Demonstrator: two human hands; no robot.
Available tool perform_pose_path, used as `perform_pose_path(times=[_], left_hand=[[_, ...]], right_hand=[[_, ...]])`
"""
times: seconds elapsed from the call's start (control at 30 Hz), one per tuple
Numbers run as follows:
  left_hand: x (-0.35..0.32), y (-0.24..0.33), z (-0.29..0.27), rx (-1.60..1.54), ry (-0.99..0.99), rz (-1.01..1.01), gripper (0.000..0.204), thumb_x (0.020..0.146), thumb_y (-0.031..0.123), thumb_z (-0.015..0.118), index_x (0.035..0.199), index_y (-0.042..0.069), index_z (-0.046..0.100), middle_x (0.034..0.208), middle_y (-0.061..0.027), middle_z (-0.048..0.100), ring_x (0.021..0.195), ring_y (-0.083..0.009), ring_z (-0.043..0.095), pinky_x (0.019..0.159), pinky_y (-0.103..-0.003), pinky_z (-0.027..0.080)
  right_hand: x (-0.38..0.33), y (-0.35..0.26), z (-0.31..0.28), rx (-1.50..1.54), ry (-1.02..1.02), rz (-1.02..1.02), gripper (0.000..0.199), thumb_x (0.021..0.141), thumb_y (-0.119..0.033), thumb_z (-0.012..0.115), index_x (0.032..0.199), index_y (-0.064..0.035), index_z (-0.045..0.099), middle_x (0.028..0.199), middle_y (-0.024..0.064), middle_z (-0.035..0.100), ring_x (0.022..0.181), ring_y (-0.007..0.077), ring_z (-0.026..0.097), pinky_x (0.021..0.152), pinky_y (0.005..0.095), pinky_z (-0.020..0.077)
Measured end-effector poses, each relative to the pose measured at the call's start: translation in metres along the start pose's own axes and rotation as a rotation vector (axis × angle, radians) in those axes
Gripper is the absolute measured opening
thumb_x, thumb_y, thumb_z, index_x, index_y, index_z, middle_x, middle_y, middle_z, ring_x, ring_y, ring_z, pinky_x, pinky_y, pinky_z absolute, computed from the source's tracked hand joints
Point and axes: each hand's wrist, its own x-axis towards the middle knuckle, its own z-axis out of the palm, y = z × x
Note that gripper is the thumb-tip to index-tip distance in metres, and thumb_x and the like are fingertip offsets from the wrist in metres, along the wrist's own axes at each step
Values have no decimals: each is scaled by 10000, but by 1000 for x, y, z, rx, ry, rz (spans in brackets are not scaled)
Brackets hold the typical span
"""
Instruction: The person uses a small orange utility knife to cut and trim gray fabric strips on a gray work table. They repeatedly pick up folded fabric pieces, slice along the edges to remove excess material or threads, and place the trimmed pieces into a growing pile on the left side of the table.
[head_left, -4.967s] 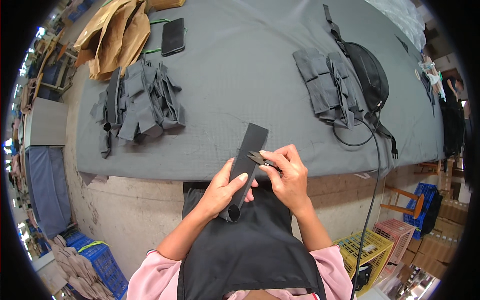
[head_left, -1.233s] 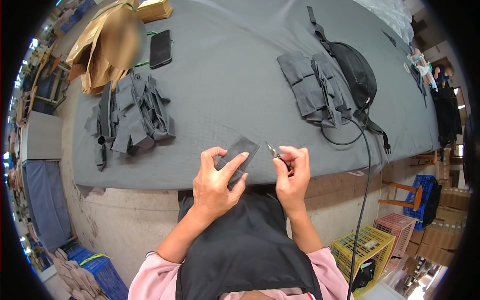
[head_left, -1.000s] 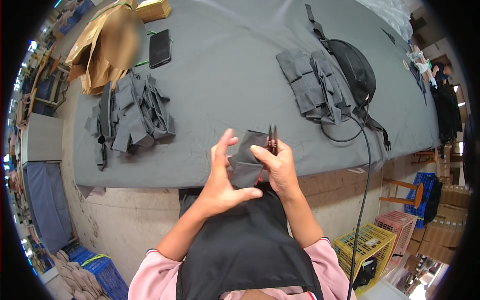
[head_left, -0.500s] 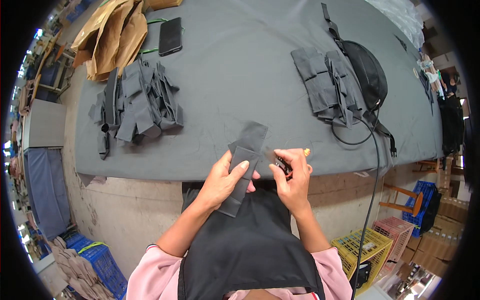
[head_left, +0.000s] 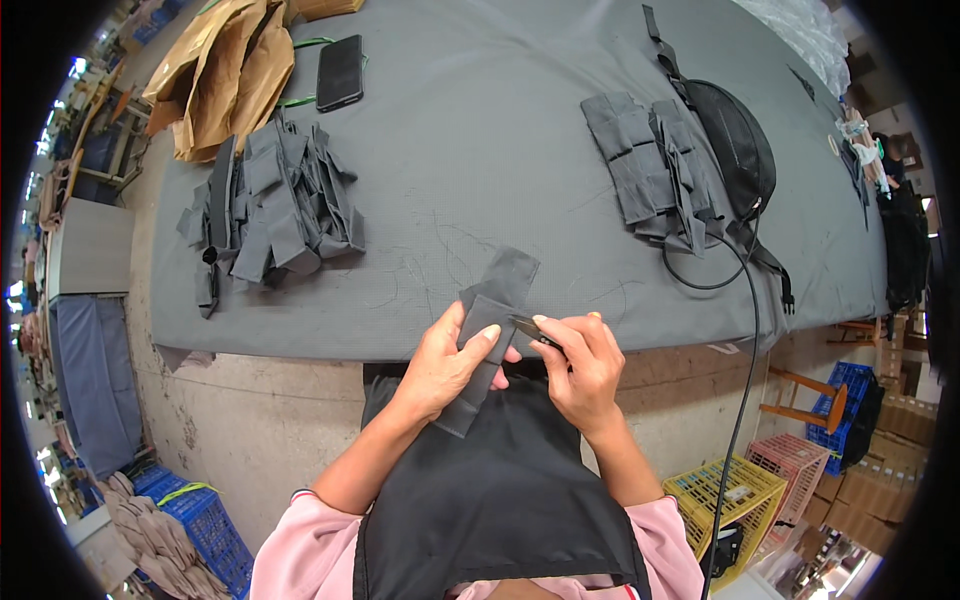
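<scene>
Head view, strip with two hands.

Item: strip (head_left: 488, 312), grey cloth, folded over itself. Location: between the hands, upper end over the near edge of the table (head_left: 450, 150), lower end over the apron (head_left: 490, 490). Long axis: slanting, from near the body at lower left to away and a little right. Contact with the table: cannot tell.

Principal relation: snips (head_left: 525, 328) at the strip's right edge, tips pointing left and slightly away, across the long axis, close to the fold. Whether the blades touch cloth or thread: too small to tell.

Left hand (head_left: 440, 365): nearer of the two, clamped on the strip; thumb flat on top along the cloth, fingers beneath, fingertips showing past the right edge. Forearm from lower left.

Right hand (head_left: 585, 370): just right of the strip, closed round the snips, thumb below and index finger above; apart from the left. Forearm from lower right.

Surroundings: left pile (head_left: 275, 205) of grey strips, beyond and left of the hands; right pile (head_left: 640, 165), similar, beyond and right, beside a black pouch (head_left: 735, 145); phone (head_left: 341, 73), far left; loose threads (head_left: 415, 275), on the table left of the strip's upper end.
</scene>
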Motion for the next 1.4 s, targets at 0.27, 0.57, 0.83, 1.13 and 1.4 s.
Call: perform_pose_path(times=[0.27, 0.57, 0.83, 1.13, 1.4], left_hand=[[1, 0, 4, 134, 26, 41, 203, 950, 153, 526, 1054, -13, 473, 844, -104, 671, 607, -126, 636, 565, -249, 522], [3, -8, -1, 200, 54, 81, 215, 931, 134, 550, 1061, -18, 471, 900, -112, 662, 702, -142, 671, 589, -267, 536], [3, -20, -7, -22, -57, 83, 518, 891, 211, 641, 1263, -42, 384, 1060, -136, 593, 732, -143, 645, 657, -270, 536], [9, -39, -10, 113, 43, -20, 594, 929, 537, 488, 1163, -8, 489, 1088, -98, 545, 1058, -145, 490, 931, -310, 379], [8, -36, -11, 30, 57, -24, 626, 930, 525, 483, 1162, -56, 492, 1104, -139, 553, 1121, -171, 485, 982, -321, 342]], right_hand=[[14, -9, 2, 142, -34, 82, 246, 716, -15, 702, 956, -57, 665, 776, 49, 570, 618, 206, 562, 542, 317, 431], [15, -9, 11, 230, -21, 214, 262, 724, -4, 699, 974, -51, 639, 757, 42, 539, 582, 173, 532, 552, 309, 446], [-1, -8, 32, 689, -112, 672, 176, 783, 9, 693, 888, -26, 557, 599, -42, 462, 536, 36, 413, 543, 203, 369], [-20, -19, 45, 575, -2, 343, 262, 753, 100, 669, 962, -23, 569, 686, 43, 517, 507, 84, 536, 428, 221, 420], [-28, -9, 54, 239, 97, -42, 400, 717, 35, 724, 1090, -51, 609, 748, 67, 582, 541, 189, 573, 569, 272, 490]])
